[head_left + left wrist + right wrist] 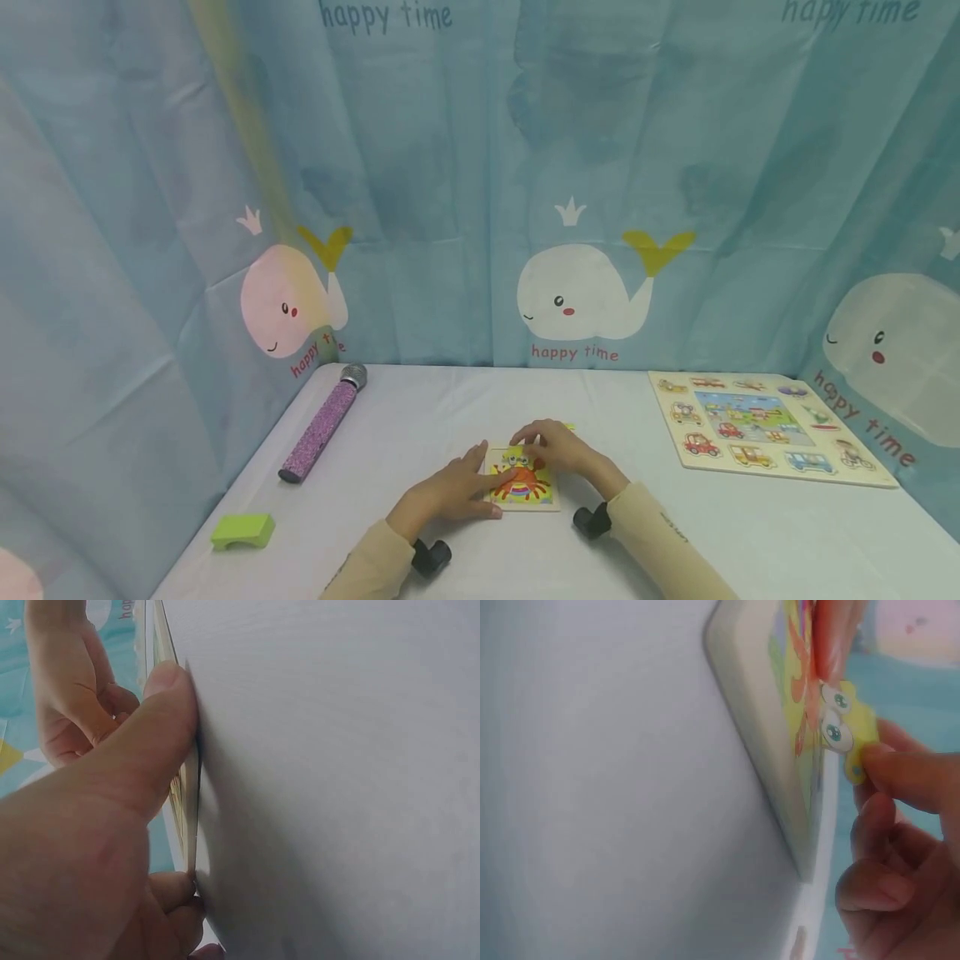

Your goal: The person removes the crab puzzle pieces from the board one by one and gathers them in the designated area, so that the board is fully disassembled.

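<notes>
While the right hand (561, 447) pinches a yellow piece (861, 731), curtains (450, 192) read "happy time".

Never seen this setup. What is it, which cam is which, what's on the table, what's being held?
No robot here: just a person's two bare hands, filmed at work. The wide picture comes from a camera worn on the head, looking forward and down. The two close-ups come from cameras on the left and right wrists, so the tabletop looks tilted in them.

On the white table, the left hand holds the edge of a small crab puzzle board. The right hand pinches a yellow piece with eyes, best seen in the right wrist view. To the left lie a glittery purple microphone and a green block; to the right, a larger vehicle puzzle.
</notes>
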`<action>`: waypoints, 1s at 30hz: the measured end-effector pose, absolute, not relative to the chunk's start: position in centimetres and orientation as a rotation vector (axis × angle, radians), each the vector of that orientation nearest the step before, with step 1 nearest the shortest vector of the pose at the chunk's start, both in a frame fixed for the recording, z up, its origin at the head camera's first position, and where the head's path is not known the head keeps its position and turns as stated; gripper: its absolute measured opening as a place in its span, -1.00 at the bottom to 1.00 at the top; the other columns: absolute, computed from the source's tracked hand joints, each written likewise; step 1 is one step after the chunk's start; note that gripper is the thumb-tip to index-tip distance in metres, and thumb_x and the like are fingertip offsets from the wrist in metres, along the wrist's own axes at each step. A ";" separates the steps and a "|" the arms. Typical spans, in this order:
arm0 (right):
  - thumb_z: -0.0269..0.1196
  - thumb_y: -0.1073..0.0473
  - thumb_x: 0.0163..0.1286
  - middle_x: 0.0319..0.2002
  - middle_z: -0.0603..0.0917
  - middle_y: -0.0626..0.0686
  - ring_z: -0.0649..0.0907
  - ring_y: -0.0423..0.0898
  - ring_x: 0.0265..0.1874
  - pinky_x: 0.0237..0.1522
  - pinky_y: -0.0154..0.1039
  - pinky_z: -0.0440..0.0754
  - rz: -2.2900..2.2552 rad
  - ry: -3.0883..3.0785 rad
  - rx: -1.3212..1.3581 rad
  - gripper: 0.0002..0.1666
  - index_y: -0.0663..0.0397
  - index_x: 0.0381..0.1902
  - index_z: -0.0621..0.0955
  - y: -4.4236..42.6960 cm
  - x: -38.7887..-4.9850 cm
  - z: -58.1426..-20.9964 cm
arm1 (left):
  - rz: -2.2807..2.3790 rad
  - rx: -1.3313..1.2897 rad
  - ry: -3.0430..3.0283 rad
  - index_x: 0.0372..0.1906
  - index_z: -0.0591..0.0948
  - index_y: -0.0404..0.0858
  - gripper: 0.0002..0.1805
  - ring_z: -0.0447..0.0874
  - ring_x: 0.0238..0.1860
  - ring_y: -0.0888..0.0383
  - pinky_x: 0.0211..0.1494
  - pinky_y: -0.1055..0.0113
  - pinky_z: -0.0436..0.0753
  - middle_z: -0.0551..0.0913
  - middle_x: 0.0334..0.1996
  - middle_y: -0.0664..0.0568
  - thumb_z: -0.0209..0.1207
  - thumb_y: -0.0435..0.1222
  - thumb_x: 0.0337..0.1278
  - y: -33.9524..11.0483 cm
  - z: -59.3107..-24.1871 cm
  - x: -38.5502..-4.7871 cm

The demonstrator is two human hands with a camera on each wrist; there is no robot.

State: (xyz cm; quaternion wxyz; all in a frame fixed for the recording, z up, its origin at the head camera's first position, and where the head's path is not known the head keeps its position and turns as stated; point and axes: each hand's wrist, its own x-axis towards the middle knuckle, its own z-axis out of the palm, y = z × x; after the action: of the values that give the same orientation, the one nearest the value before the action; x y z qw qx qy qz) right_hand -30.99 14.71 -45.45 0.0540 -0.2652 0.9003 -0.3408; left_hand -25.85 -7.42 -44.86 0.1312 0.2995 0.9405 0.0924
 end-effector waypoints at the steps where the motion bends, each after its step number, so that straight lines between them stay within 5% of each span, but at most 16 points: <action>1: 0.13 0.30 0.29 -0.33 0.60 -0.06 0.48 -0.20 -0.54 -0.50 -0.41 0.48 -1.041 2.738 -0.797 -0.74 -0.05 -0.13 0.65 14.8 -31.0 -45.5 | 0.268 0.870 2.728 0.30 0.18 0.41 -0.32 0.03 0.41 -0.20 0.33 -0.14 0.24 -0.06 0.44 -0.21 0.06 0.22 0.00 -7.4 -44.9 -25.8; 12: 0.22 0.20 0.25 -0.37 0.66 -0.08 0.51 -0.18 -0.42 -0.38 -0.36 0.51 -1.238 2.737 -0.631 -0.92 -0.02 -0.33 0.66 16.0 -31.7 -45.1 | 0.312 0.866 2.719 0.30 0.20 0.41 -0.32 0.05 0.40 -0.20 0.33 -0.13 0.23 -0.06 0.44 -0.21 0.08 0.21 -0.01 -7.3 -45.1 -25.6; 20: 0.24 0.14 0.24 -0.26 0.71 0.02 0.56 -0.11 -0.39 -0.35 -0.25 0.55 -1.479 2.718 -0.231 -0.80 0.06 -0.23 0.69 18.9 -32.5 -44.3 | 0.336 0.861 2.713 0.31 0.18 0.39 -0.31 -0.04 0.44 -0.17 0.39 -0.10 0.14 -0.10 0.46 -0.18 0.07 0.21 0.00 -7.8 -45.1 -26.0; 25: 0.19 0.12 0.27 -0.15 0.69 0.09 0.57 -0.07 -0.23 -0.32 -0.31 0.50 -1.435 2.773 0.015 -0.74 0.11 -0.18 0.69 22.1 -32.8 -44.2 | 0.354 0.843 2.710 0.31 0.20 0.38 -0.32 -0.06 0.44 -0.14 0.41 -0.08 0.11 -0.10 0.46 -0.17 0.09 0.19 0.00 -7.7 -45.0 -25.8; 30: 0.16 0.13 0.28 -0.03 0.61 0.22 0.54 0.09 -0.07 -0.18 -0.16 0.53 -1.350 2.770 0.181 -0.69 0.19 -0.13 0.65 24.8 -32.8 -44.3 | 0.360 0.844 2.713 0.31 0.22 0.35 -0.32 -0.06 0.44 -0.14 0.41 -0.07 0.11 -0.09 0.46 -0.17 0.10 0.17 0.01 -7.5 -44.8 -25.6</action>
State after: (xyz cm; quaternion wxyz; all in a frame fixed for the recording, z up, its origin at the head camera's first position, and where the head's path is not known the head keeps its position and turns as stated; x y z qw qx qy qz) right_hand -32.81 24.84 -44.30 0.0272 0.0587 0.8970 -0.4372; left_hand -25.60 -7.54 -44.76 0.1382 0.2918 0.9382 0.1245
